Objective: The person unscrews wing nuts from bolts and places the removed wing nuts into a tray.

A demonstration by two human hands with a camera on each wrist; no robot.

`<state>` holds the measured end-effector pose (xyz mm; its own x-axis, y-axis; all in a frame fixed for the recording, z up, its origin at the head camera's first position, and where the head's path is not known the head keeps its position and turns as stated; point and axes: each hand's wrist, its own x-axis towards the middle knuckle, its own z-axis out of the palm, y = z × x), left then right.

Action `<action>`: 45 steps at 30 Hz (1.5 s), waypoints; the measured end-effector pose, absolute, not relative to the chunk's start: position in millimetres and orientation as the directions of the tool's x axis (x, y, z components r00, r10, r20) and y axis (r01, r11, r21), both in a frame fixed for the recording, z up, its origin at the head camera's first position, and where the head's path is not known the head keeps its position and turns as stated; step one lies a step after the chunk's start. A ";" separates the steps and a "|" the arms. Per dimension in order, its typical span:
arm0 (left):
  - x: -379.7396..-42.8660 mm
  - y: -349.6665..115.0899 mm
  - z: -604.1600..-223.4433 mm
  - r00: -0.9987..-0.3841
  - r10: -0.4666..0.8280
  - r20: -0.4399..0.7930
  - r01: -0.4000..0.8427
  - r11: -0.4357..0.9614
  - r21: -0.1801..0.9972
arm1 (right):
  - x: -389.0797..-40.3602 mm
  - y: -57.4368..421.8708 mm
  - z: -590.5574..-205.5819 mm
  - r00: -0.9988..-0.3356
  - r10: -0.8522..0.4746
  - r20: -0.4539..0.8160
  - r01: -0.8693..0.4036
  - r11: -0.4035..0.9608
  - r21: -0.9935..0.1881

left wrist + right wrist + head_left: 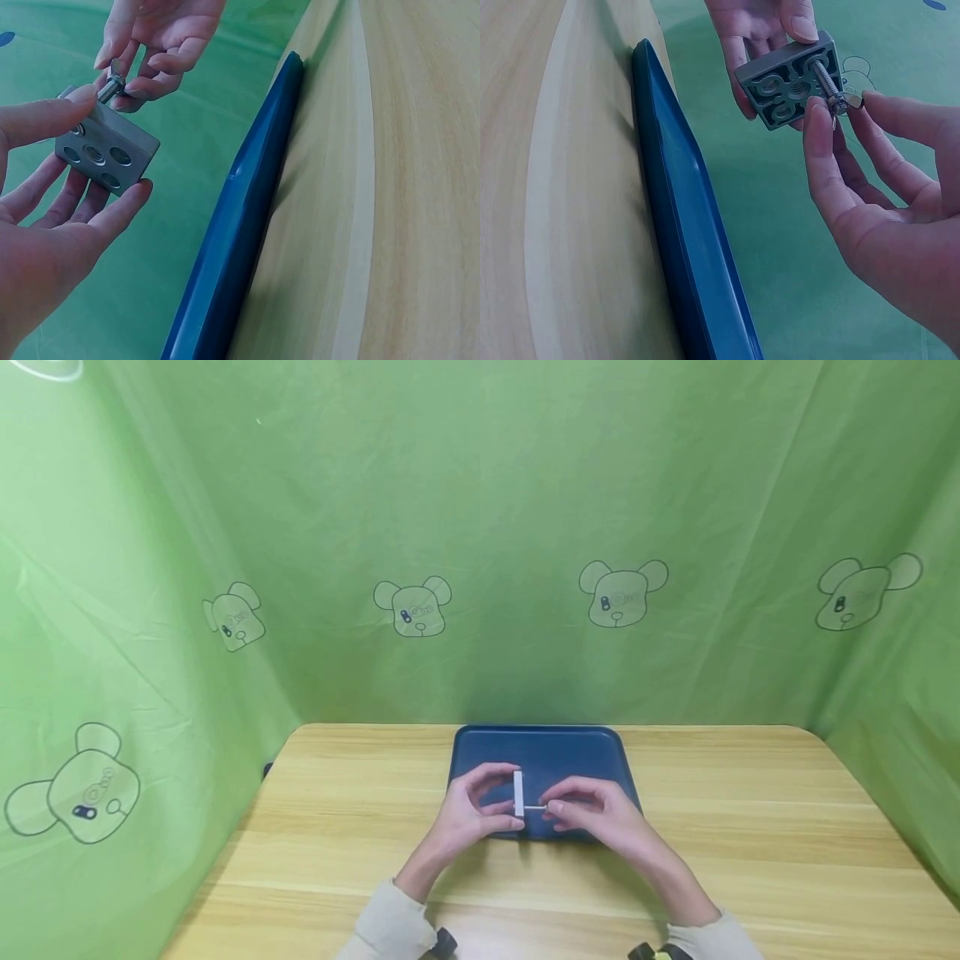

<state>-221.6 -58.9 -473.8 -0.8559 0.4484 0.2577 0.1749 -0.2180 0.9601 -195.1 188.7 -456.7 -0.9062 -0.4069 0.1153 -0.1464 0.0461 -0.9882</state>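
Observation:
My left hand [467, 810] grips a grey square block [112, 142] by its edges, thumb on one side and fingertips on the other. Several round holes pierce the block, and its other face, seen in the right wrist view, is ribbed. From a corner hole on that ribbed face a threaded wing bolt [825, 80] sticks out. Its winged end is pinched between the thumb and fingers of my right hand [596, 810]. How deep the bolt sits in the hole cannot be told. Both hands hover over the blue tray [536, 743].
The tray lies on a wood-grain table [360, 793], near its far edge. A green curtain [495, 510] printed with bear heads hangs behind the table and along both sides.

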 end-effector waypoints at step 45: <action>-221.1 -60.9 -471.1 -0.855 0.444 0.269 0.189 -0.216 0.958 | -194.3 187.4 -456.7 -0.901 -0.417 0.123 -0.147 0.026 -0.989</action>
<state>-221.1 -60.9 -471.1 -0.8547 0.4441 0.2688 0.1890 -0.2159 0.9579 -194.3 187.4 -456.7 -0.9006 -0.4169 0.1227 -0.1466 0.0255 -0.9889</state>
